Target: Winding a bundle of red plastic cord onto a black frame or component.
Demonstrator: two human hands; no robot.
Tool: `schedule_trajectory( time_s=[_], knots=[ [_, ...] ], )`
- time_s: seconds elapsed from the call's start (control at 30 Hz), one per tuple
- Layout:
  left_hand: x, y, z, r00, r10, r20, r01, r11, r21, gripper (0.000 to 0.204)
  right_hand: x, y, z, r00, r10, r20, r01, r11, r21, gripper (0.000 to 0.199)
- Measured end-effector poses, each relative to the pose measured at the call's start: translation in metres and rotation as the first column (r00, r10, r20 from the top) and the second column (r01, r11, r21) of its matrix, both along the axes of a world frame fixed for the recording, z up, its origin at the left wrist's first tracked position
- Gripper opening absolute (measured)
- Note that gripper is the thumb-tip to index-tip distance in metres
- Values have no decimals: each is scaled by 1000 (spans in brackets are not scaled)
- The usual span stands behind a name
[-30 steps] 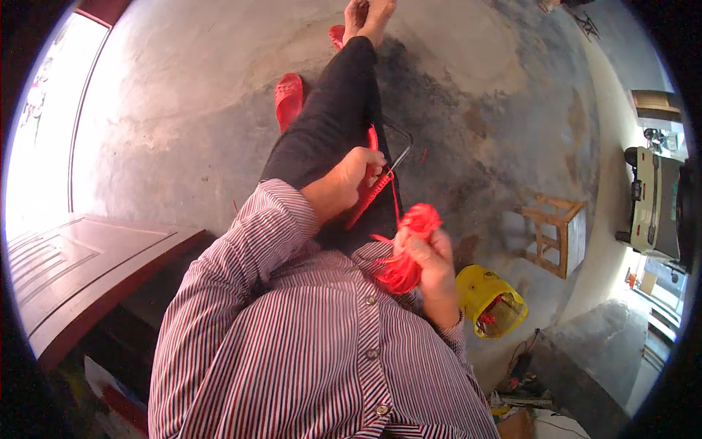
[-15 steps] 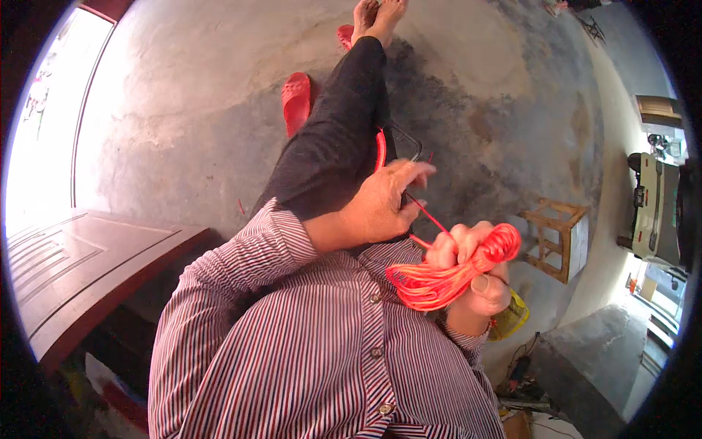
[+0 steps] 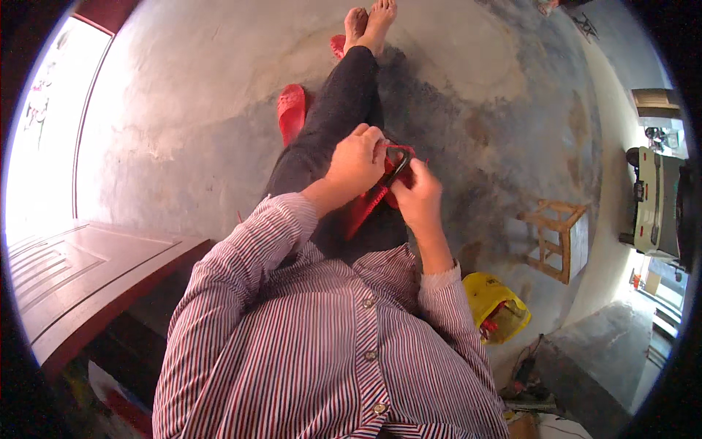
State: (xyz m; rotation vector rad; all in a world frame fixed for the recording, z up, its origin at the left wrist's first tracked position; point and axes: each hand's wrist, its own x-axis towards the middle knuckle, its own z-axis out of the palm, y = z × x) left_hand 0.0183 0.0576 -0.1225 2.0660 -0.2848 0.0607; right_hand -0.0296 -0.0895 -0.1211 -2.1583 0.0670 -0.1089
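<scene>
I sit on the floor with my legs in dark trousers (image 3: 333,117) stretched out ahead. Both hands meet over my lap. My left hand (image 3: 356,162) is closed over the top of a red knitted piece (image 3: 369,206). My right hand (image 3: 419,194) pinches the same piece from the right side. A thin dark curved needle or cable (image 3: 399,168) loops between the two hands. The red strip hangs down from them toward my striped shirt (image 3: 329,351). No bundle of red yarn shows.
One red sandal (image 3: 291,110) lies left of my leg, another (image 3: 338,45) sits by my bare feet. A small wooden stool (image 3: 557,238) and a yellow bag (image 3: 497,307) stand to my right. A brown door panel (image 3: 80,271) lies at left, a machine (image 3: 658,201) far right.
My right hand, which held a bundle of red yarn out to the right, has come in to meet the left hand. The bundle is out of sight, and both hands moved forward over my lap.
</scene>
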Motion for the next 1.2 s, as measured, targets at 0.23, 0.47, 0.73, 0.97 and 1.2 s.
schedule_trajectory(
  time_s=[0.23,0.47,0.73,0.97,1.2],
  knots=[
    [-23,-1,50,907,-185,-377,-27,870,-493,11,-29,-18,58,945,209,252,-181,975,-130,39],
    [-20,1,13,859,-160,-487,-51,919,-391,18,-87,-84,84,975,170,146,-161,79,984,28],
    [-21,-14,-3,496,-103,-862,-410,848,-337,69,-199,-115,111,887,-60,-459,446,375,813,30],
    [-20,-5,1,455,-196,-869,-485,764,-426,74,-211,-132,55,810,28,-585,484,531,696,48],
    [-20,-5,3,409,-218,-886,-554,712,-431,72,-211,-137,21,741,113,-662,513,541,666,51]
  ],
)
